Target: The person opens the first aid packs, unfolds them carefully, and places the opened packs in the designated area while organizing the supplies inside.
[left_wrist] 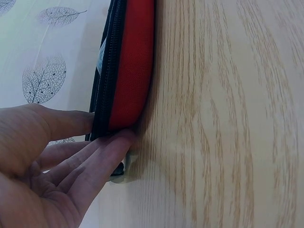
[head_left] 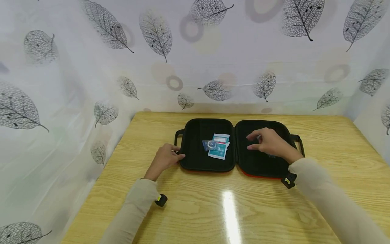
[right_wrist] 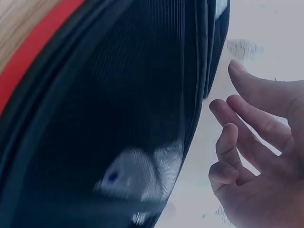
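Note:
A zippered case (head_left: 193,135), black inside with a red outer shell (left_wrist: 136,61), lies spread wide on the table. At its left end my left hand (head_left: 164,158) grips the rim, thumb on the zipper edge and fingers against the red side. Teal-and-white packets (head_left: 218,153) and a clear plastic bag with a white ring-shaped item (head_left: 211,145) lie in the left half. Over the right half hovers my right hand (head_left: 268,141), its fingers apart and bent, with nothing between them. Behind a mesh panel (right_wrist: 137,80) in that half shows a blurred whitish item (right_wrist: 130,173).
The wooden table (head_left: 189,203) extends around the case. Black carry handles (head_left: 300,144) stick out at the case's two ends. A leaf-patterned cloth (head_left: 170,91) hangs behind and beside the table. Small black devices (head_left: 161,200) sit at the wrists.

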Motion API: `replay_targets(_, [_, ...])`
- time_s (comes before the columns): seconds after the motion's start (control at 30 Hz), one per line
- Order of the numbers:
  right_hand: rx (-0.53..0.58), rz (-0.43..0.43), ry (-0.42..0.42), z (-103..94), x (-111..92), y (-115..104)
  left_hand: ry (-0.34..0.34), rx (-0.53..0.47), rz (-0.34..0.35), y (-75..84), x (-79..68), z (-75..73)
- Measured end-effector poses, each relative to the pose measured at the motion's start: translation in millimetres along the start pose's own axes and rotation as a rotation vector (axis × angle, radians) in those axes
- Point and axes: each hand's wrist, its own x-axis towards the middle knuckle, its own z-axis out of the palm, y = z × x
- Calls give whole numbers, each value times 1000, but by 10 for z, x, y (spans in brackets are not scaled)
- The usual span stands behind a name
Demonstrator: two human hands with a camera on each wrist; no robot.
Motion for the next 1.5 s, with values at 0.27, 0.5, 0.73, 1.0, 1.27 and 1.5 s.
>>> replay_targets(0.27, [-16, -65, -17, 287, 232, -183, -1, -5, -5, 1, -1, 14])
replay_targets(0.5, [-41, -69, -36, 433, 434, -363, 0, -8, -13, 1, -6, 14])
replay_targets(0.73, [-67, -57, -92, 554, 622, -487, 4, 11, -14, 5, 2, 15])
replay_targets(1.0, [-90, -45, -142, 651, 743, -599, -5, -7, -17, 4, 3, 18])
replay_targets(1.27, [-160, -44, -178, 713, 795, -615, -4, -7, -25, -14, 20, 19])
replay_targets(1.5, [-160, -35, -185, 731, 785, -616, 3, 9, -13, -20, 24, 17])
